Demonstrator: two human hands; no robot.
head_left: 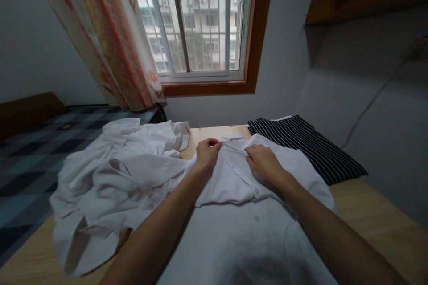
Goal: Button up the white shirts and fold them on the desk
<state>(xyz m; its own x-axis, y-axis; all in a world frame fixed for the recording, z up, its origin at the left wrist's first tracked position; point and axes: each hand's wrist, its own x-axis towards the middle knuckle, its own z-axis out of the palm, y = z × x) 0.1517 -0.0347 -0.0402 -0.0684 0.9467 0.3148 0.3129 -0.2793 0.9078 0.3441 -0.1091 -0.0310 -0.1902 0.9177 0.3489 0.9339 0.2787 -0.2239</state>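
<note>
Two sides of collar (pixel 233 139) held, likely for straightness: left hand (pixel 207 155) pinched tight on it, right hand (pixel 264 160) half-curled, fabric gripped. White shirt (pixel 227 182) laid on table (pixel 377 213), collar toward far edge. White garments (pixel 117 182) heaped over left edge, striped cloth (pixel 301 142) at far-right corner, perhaps for room.

2 bare forearms (pixel 160 227) reach forward, angled inward; the left hand (pixel 207 155) curls in a pinch, the right hand (pixel 263 160) grips palm-down.
</note>
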